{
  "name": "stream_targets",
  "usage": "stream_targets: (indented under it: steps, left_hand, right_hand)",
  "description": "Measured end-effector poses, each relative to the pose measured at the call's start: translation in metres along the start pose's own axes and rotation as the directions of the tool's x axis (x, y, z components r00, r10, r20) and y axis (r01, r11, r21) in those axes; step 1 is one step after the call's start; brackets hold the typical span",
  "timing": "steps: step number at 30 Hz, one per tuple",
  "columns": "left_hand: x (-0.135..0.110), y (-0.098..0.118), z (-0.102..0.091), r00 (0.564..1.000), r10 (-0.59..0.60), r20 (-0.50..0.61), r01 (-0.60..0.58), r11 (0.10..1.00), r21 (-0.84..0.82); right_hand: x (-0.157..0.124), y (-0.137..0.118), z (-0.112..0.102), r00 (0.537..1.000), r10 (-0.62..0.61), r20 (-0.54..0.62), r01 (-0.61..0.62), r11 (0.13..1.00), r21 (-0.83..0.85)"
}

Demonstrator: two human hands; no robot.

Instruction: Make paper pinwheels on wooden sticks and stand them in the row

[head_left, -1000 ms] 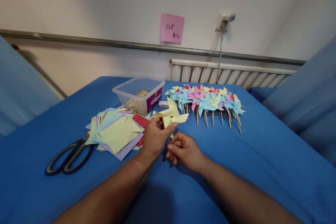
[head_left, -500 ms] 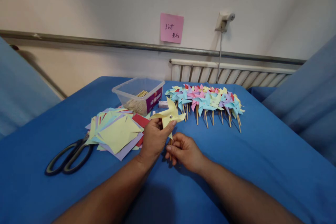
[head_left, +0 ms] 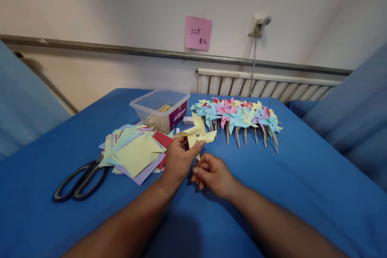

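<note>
A yellow paper pinwheel (head_left: 196, 132) with a silver pin at its centre stands upright over the blue cloth. My left hand (head_left: 178, 160) is closed on its paper blades from behind, thumb pressed near the pin. My right hand (head_left: 213, 173) pinches the thin wooden stick (head_left: 197, 164) just below the blades. Both hands are close together at the middle of the table.
A stack of coloured paper squares (head_left: 134, 151) lies left of my hands, with black scissors (head_left: 80, 179) beside it. A clear plastic box (head_left: 160, 109) of sticks stands behind. A row of several finished pinwheels (head_left: 238, 117) lies at the back right. A pink note (head_left: 198, 33) hangs on the wall.
The hands and the pinwheel have barely shifted; the blades sit a little differently between frames.
</note>
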State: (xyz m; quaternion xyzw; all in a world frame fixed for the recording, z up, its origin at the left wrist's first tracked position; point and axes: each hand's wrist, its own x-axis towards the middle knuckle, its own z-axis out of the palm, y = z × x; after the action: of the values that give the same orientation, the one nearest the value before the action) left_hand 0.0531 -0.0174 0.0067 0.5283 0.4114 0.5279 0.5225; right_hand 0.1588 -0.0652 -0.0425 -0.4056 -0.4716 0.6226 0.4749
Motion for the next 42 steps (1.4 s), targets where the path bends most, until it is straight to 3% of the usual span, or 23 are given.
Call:
stream_targets:
  steps: [10,21,42]
  left_hand:
    - [0.001,-0.004,-0.001,0.999,-0.036,-0.013,0.036,0.999,-0.016]
    - [-0.002,0.001,0.000,0.985,-0.170,0.032,0.169,0.917,-0.361]
    - [0.011,-0.002,-0.004,0.971,-0.215,-0.104,0.171,0.931,-0.321]
  right_hand:
    - [0.001,0.000,0.001,1.000,-0.011,-0.024,0.011,1.000,0.007]
    - [0.003,0.000,-0.003,0.999,-0.020,-0.036,0.020,1.000,0.000]
    - [0.010,0.002,-0.004,1.000,0.006,-0.025,-0.007,0.999,-0.038]
